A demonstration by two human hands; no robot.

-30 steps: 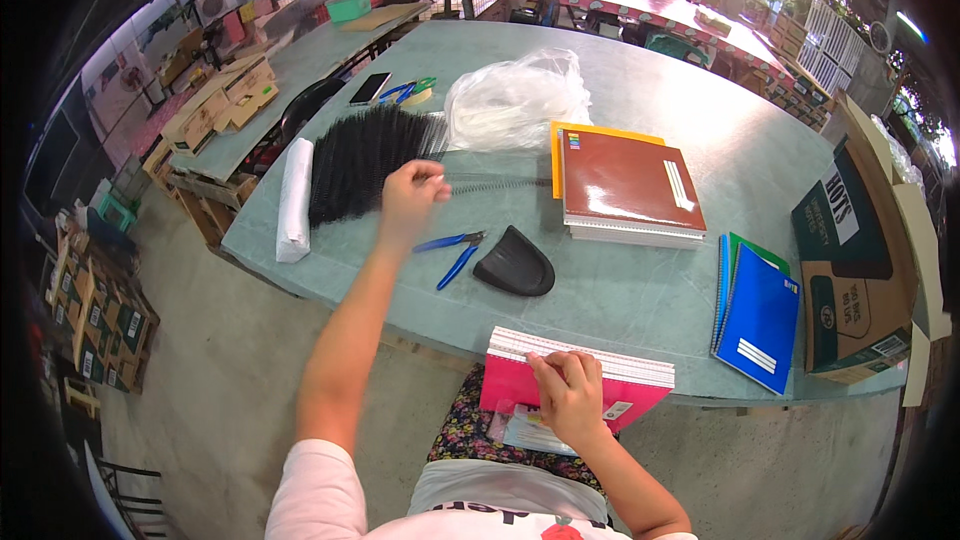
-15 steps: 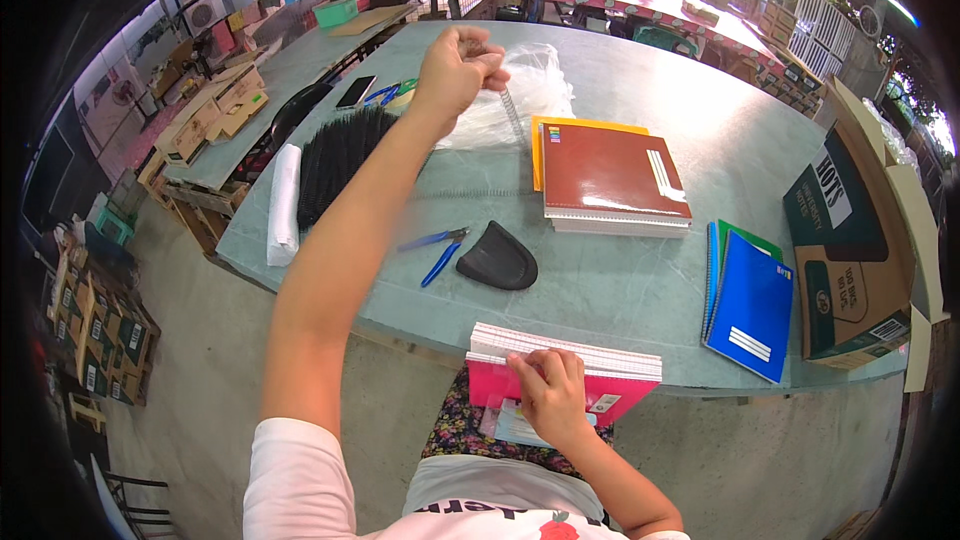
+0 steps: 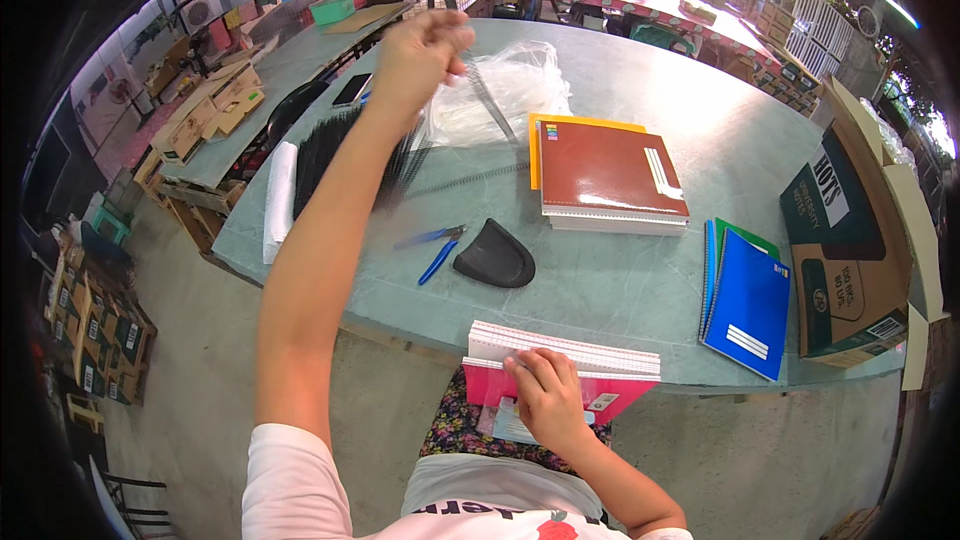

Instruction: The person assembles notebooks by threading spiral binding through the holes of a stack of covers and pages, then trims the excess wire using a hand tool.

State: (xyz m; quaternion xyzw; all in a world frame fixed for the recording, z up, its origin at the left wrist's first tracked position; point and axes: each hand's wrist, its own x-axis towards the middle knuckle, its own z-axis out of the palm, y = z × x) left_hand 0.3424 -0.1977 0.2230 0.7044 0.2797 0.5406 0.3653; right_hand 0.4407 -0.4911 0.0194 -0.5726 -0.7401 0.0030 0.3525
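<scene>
My left hand (image 3: 420,60) is raised over the far left of the table, its fingers closed on a thin dark wire coil (image 3: 488,98) that hangs down and is blurred. Below that hand lies a bundle of black wire coils (image 3: 325,155), partly behind my forearm. Another loose coil (image 3: 465,181) stretches across the tabletop toward the brown notebooks. At the near edge, my right hand (image 3: 550,395) grips a thick pink-covered notebook stack (image 3: 625,395), fingers over its front and white page edges upward. Blue-handled cutters (image 3: 437,258) and a black rounded pad (image 3: 496,254) lie between my hands.
Brown notebooks (image 3: 610,170) are piled on a yellow one (image 3: 535,155) mid-table. Blue spiral notebooks (image 3: 745,300) lie at the right beside an open cardboard box (image 3: 850,250). Clear plastic (image 3: 500,90), a white roll (image 3: 281,202) and a phone (image 3: 352,90) are farther back.
My left hand has moved left and slightly up with the coil. The loose coil on the table has shifted and now slants. My right hand stays on the pink notebook stack.
</scene>
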